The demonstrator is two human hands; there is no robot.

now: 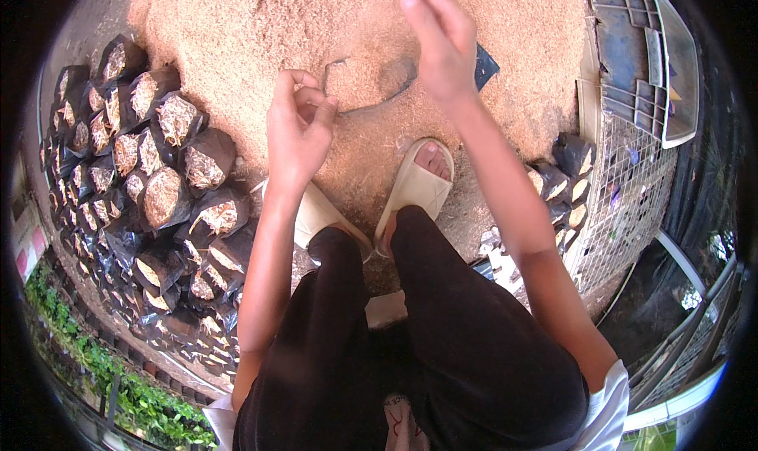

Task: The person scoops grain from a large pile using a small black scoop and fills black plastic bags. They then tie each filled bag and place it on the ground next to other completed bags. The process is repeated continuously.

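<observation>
Handling loose husk at a dark-rimmed container (379,104) appears to be the step in hand; whether that container is a bag or a tray cannot be told. Locate it between your two hands, just to the right of your left fingers and to the lower left of your right fingers, with husk lying inside its rim. Your left hand (298,135) has its thumb and fingers curled close together beside the rim's near left edge; you cannot tell from this view whether they pinch it. Your right hand (448,60) is extended over the husk pile (260,64), its fingers stretched out beyond the container, with nothing visible in them. A dark blue piece (485,68) projects to the right of your right wrist. Filled black bags (209,160) stand in rows well to the left of your left fingers. The next move would seem to call for a secure left grip on the rim and a cupped right hand to gather husk. Tilting the rim could spill the contents, so brace it level.
</observation>
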